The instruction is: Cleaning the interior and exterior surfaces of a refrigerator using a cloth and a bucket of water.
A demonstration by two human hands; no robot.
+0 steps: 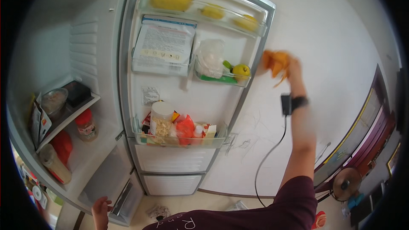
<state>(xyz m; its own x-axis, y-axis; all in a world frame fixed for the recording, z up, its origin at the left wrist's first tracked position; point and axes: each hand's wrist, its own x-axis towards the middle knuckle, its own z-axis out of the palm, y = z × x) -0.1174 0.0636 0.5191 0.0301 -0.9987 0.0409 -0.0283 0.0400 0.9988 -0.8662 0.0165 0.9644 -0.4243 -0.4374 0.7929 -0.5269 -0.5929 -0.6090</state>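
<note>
My right hand grips an orange cloth beside the outer edge of the open refrigerator door, in front of the white wall. A black device is strapped to my right wrist, and a cable hangs from it. Low at the left, my left hand has its fingers partly curled near the lower freezer compartment, holding nothing visible. The door's clear shelves bear yellow fruits, a white printed packet, a filled plastic bag and a jar with a white lid.
Inside the refrigerator, a shelf holds a covered bowl and a black container; a red-lidded jar stands below. Dark scribbles mark the wall. A fan-like round object is at the right, and a crumpled bag lies on the floor.
</note>
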